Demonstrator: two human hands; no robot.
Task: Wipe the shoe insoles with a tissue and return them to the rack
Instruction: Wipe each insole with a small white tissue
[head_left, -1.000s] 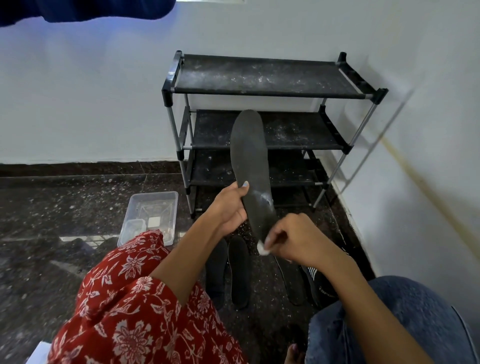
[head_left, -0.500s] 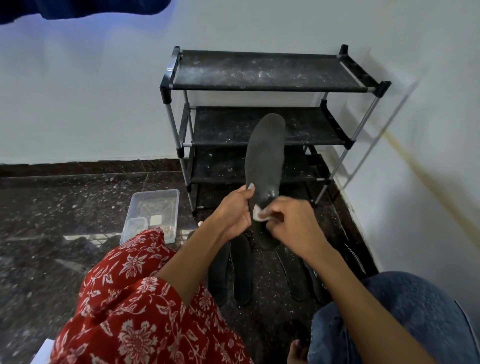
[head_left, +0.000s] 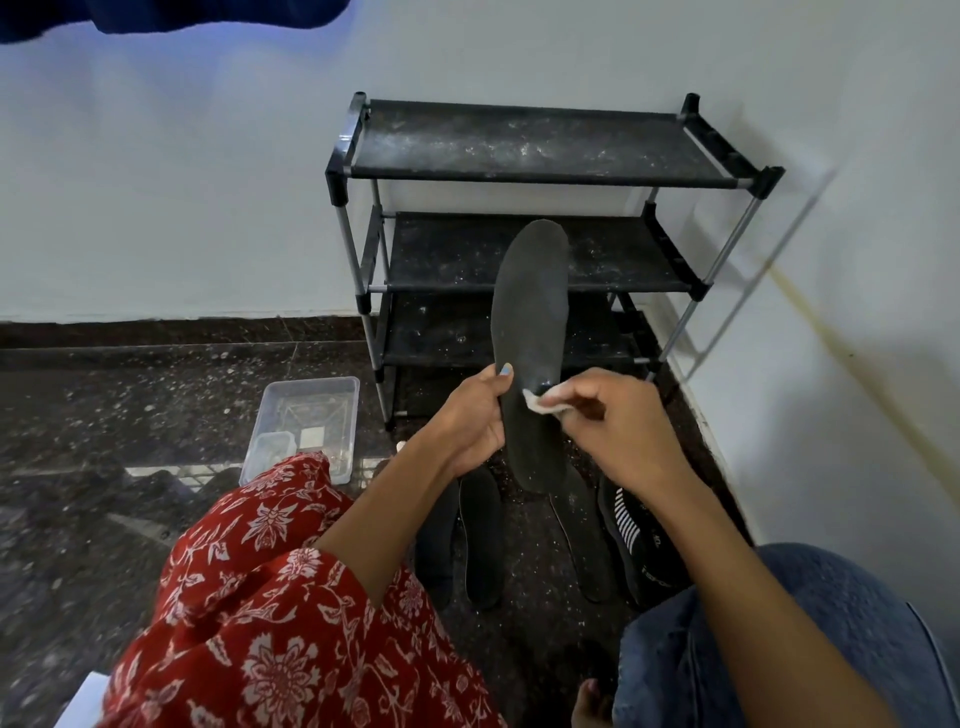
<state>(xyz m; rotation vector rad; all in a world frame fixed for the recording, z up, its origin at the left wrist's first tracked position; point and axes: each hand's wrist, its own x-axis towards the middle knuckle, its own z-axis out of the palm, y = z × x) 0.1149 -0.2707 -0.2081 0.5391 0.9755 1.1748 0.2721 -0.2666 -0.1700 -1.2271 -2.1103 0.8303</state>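
Plastic tray (head_left: 306, 415): clear, shallow, on the dark speckled floor (head_left: 130, 405) at 9 o'clock of the hands; small pale items inside, too small to tell.

Left hand (head_left: 475, 415): raised in front of the rack, thumb on the near face and fingers curled round the left edge, gripping the held insole about midway along.

Held insole (head_left: 532, 338): dark, long axis near upright, toe end at 12 o'clock over the middle shelf, heel end at 6 o'clock hanging just above the floor insoles.

Tissue (head_left: 543, 401): small white wad, pressed on the insole's near face just right of the left thumb.

Right hand (head_left: 618, 421): coming in from 4 o'clock, fingertips pinching the tissue against the insole, remaining fingers loosely curled.

Key relation: unwiped length lies at 12 o'clock of the tissue, along the long axis; right hand nearer for the stroke, left hand only steadying. Judged as mid-wipe.

Rack (head_left: 535, 171): black shelves on metal posts, against the white wall, at 12 o'clock; dusty, no insole on any visible shelf.

Floor insoles (head_left: 480, 530): several dark ones lying flat at 6 o'clock of the hands, toes toward the rack.

Striped item (head_left: 626, 525): black with white bars, at the far right of the row, possibly a sock or shoe.
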